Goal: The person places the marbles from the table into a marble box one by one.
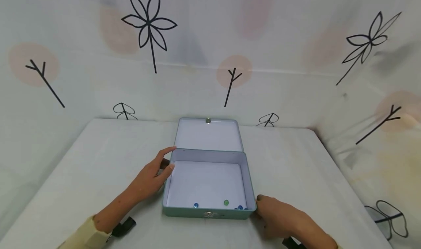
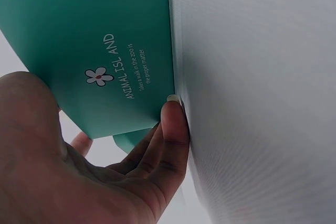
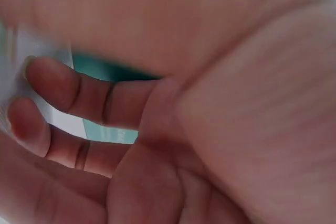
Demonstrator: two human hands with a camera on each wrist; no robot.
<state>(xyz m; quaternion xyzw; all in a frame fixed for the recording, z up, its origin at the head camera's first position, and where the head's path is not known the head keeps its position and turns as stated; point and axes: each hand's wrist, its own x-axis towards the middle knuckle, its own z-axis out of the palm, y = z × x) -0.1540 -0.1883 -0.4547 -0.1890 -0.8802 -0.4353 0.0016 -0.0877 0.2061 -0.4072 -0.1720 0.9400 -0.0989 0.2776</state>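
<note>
A green tin box (image 1: 204, 213) with a pale inside lies in front of me, its hinged lid (image 1: 208, 134) swung back. My left hand (image 1: 151, 177) holds the box's left side, index finger and thumb at the rim. In the left wrist view, other fingertips (image 2: 174, 116) touch the box's lower edge by the table. At the front right corner, my right hand (image 1: 279, 214) grips the box with bent fingers; its exact contact is hidden. Inside, near the front wall, lie a green marble (image 1: 226, 202), a blue marble (image 1: 196, 205) and more blue marbles (image 1: 240, 207) at the right.
A white cloth covers the table (image 1: 289, 161), with its far edge against a patterned white backdrop (image 1: 190, 84). More of the backdrop rises at left and right. The lid has a small metal catch (image 1: 208, 121), and a clasp (image 1: 208, 214) sits on the box's front.
</note>
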